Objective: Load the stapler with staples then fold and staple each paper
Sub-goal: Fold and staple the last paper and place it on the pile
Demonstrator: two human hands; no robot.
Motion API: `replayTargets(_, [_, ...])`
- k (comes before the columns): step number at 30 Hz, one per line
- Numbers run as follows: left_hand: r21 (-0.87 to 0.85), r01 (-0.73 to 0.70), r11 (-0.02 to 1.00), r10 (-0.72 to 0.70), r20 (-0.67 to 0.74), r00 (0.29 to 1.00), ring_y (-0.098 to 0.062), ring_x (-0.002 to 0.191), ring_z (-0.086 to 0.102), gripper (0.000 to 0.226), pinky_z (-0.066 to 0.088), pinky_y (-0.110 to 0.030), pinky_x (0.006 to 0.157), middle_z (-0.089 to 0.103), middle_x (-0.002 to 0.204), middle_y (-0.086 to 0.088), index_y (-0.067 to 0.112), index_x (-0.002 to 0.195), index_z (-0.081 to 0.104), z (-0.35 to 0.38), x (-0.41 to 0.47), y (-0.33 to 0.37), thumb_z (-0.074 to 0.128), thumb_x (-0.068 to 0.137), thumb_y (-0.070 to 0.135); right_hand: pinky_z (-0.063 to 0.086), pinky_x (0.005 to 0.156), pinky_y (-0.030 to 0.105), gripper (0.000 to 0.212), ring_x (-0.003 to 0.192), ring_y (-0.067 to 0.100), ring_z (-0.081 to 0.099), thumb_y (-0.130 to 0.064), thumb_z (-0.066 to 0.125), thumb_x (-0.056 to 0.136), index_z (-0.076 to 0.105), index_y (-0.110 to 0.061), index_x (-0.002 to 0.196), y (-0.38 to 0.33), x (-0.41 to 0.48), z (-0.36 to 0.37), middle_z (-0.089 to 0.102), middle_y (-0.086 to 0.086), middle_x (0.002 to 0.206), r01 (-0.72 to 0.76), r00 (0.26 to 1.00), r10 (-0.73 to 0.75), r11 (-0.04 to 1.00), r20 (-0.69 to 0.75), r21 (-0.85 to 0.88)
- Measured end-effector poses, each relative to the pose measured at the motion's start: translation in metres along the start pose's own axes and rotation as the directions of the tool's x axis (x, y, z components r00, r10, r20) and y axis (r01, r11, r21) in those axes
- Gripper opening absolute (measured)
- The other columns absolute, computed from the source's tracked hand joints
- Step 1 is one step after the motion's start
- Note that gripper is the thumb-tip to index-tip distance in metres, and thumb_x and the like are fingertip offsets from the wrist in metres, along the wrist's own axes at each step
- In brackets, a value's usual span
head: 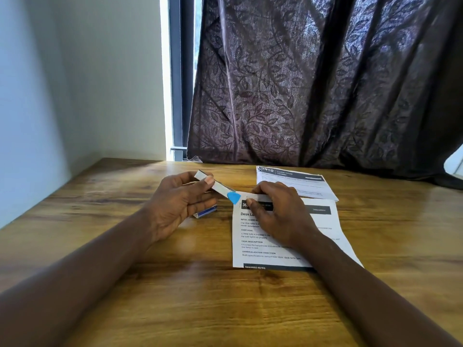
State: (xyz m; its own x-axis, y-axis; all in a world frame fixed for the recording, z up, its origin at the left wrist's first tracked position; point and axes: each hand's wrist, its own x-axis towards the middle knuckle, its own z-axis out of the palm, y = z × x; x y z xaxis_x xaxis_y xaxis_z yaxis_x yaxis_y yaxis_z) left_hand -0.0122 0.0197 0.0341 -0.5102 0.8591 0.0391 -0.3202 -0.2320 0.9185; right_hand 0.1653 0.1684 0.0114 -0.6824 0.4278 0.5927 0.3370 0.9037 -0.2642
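Beneath my forearms, the grained brown wooden table [175,309] meets a white wall [75,83] and a dark leaf-patterned curtain [325,83]. My left hand [175,206] grips the slim white blue-tipped stapler [220,188] at the printed paper sheet's [255,246] folded corner, which my right hand [280,216] pinches. A small blue-and-white box [206,213] lies half hidden under my left hand.

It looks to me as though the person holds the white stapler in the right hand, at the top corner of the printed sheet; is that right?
Not quite: the left hand holds the white stapler, at the top corner of the printed sheet. The right hand pinches that corner. The head view shows this.
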Motion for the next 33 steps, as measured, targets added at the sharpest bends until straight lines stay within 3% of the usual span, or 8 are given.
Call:
replayTargets(6, [0.021,0.02,1.0,-0.021,0.039,0.999,-0.03,0.102,0.076,0.044,0.065,-0.031,0.076,0.076,0.11,-0.021,0.001,0.11,0.069,-0.001,0.0,-0.003,0.077,0.067,0.003,0.042,0.088,0.037,0.022,0.092,0.01,0.053,-0.044,0.059,0.094,0.062,-0.025,0.105,-0.003,-0.001,0.0,0.057,-0.016,0.093,0.007,0.999,-0.007,1.0,-0.032,-0.004])
replayTargets(10, [0.005,0.02,1.0,-0.02,0.028,0.999,-0.026,0.093,0.078,0.04,0.065,-0.03,0.074,0.078,0.102,-0.019,0.0,0.104,0.068,0.0,0.0,-0.005,0.077,0.065,0.002,0.044,0.087,0.042,0.024,0.093,0.015,0.056,-0.041,0.056,0.088,0.063,-0.024,0.103,-0.007,-0.001,-0.003,0.064,-0.01,0.096,0.011,0.999,-0.009,0.999,-0.054,0.033])
replayTargets(24, [-0.034,-0.051,0.998,0.05,-0.03,0.998,-0.027,0.087,0.079,0.035,0.065,-0.029,0.069,0.077,0.102,-0.023,0.001,0.1,0.062,0.007,-0.003,-0.005,0.076,0.068,0.003,0.044,0.09,0.043,0.025,0.092,0.012,0.055,-0.043,0.054,0.091,0.064,-0.025,0.105,-0.009,-0.001,-0.005,0.065,-0.01,0.096,0.006,0.995,-0.001,0.999,-0.101,0.049])
replayTargets(29, [0.0,-0.067,0.998,0.067,-0.015,0.998,-0.023,0.085,0.079,0.039,0.065,-0.028,0.07,0.078,0.099,-0.021,0.0,0.102,0.061,0.012,-0.003,-0.004,0.076,0.066,0.004,0.037,0.093,0.041,0.036,0.098,0.009,0.051,-0.056,0.04,0.097,0.062,-0.031,0.11,-0.009,-0.002,-0.009,0.062,-0.017,0.1,0.028,0.994,-0.023,0.999,-0.104,0.046])
replayTargets(33, [0.024,-0.08,0.996,0.08,0.0,0.997,-0.021,0.085,0.078,0.038,0.065,-0.028,0.072,0.078,0.098,-0.018,0.001,0.101,0.061,0.014,-0.002,-0.009,0.077,0.066,0.005,0.037,0.094,0.041,0.036,0.102,0.012,0.051,-0.055,0.046,0.095,0.065,-0.03,0.112,-0.01,-0.002,-0.006,0.061,-0.014,0.101,0.072,0.993,-0.069,0.997,-0.099,0.03])
